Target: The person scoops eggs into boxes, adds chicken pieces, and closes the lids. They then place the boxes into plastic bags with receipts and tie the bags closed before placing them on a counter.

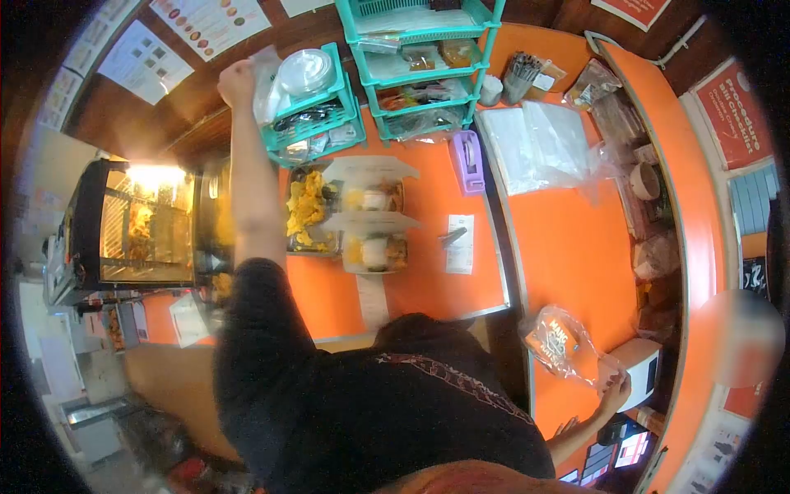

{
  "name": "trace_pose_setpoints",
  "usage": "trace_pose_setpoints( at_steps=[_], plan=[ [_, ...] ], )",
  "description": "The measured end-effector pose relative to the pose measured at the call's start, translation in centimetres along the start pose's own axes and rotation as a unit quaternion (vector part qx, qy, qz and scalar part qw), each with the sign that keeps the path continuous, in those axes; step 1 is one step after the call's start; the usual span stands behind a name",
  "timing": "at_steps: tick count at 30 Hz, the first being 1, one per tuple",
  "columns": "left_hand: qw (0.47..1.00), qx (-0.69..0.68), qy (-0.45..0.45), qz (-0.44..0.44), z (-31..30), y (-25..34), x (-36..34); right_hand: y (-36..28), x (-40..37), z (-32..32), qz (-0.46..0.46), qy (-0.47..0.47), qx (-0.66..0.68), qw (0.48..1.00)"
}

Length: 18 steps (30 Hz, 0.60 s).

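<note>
My left hand (237,82) is raised far up and to the left, its fingers closed on a clear plastic bag (267,86) beside a small teal rack (317,119). My right hand (614,387) is low at the right and pinches the edge of a clear bag with orange print (558,342) that lies on the orange counter (576,247). Two open takeaway boxes (372,222) with food sit in the middle of the counter, next to a tray of yellow fried pieces (307,210).
A tall teal shelf rack (420,62) stands at the back with packets in it. A lit warming cabinet (140,222) is at the left. A paper receipt (461,243), a purple device (467,160) and stacked clear bags (539,140) lie on the counter.
</note>
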<state>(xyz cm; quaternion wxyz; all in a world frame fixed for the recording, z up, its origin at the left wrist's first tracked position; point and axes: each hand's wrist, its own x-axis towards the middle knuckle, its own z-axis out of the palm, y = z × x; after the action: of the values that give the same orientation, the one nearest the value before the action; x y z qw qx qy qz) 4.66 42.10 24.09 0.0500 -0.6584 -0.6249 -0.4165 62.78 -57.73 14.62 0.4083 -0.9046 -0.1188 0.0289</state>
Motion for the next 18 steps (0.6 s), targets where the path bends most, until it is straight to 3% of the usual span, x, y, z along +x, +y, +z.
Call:
trace_pose_setpoints(
  at_steps=[1, 2, 3, 5, 7, 10, 13, 15, 17, 18],
  plan=[
    [0.996, -0.052, 0.066, 0.019, 0.5, -1.3, 1.3, 0.4, -0.1, -0.2, 0.011, 0.009, 0.002, 1.000],
    [0.966, -0.254, 0.021, -0.050, 0.4, -2.0, 2.7, 0.1, -0.4, -0.3, 0.022, 0.007, -0.003, 1.000],
    [0.889, -0.442, -0.025, -0.119, -0.5, -1.9, 3.2, -0.4, -0.6, -0.6, 0.032, 0.004, -0.009, 0.999],
    [0.709, -0.675, -0.085, -0.185, -1.3, -1.0, 3.5, 0.2, -0.6, -0.7, 0.038, -0.001, -0.014, 0.999],
    [0.573, -0.788, -0.120, -0.189, -5.6, 5.6, -0.5, 2.2, -0.7, -1.1, 0.035, -0.001, -0.013, 0.999],
    [0.498, -0.829, -0.163, -0.193, -10.2, 15.7, -8.2, 1.4, -1.1, -0.2, 0.048, -0.004, -0.005, 0.999],
    [0.276, -0.906, -0.317, -0.050, -10.9, 24.1, -17.2, -0.9, -1.1, 0.6, 0.012, -0.070, 0.064, 0.995],
    [0.444, -0.836, -0.316, -0.066, -12.0, 33.0, -26.9, -1.4, -1.5, 2.6, 0.052, -0.015, 0.117, 0.992],
    [0.375, -0.763, -0.524, 0.049, -10.9, 40.3, -38.6, 0.8, -1.4, 4.5, 0.057, -0.008, 0.249, 0.967],
    [0.488, -0.653, -0.565, 0.127, -13.2, 43.8, -45.8, -2.6, -1.6, 5.0, 0.130, 0.028, 0.189, 0.973]
  ],
)
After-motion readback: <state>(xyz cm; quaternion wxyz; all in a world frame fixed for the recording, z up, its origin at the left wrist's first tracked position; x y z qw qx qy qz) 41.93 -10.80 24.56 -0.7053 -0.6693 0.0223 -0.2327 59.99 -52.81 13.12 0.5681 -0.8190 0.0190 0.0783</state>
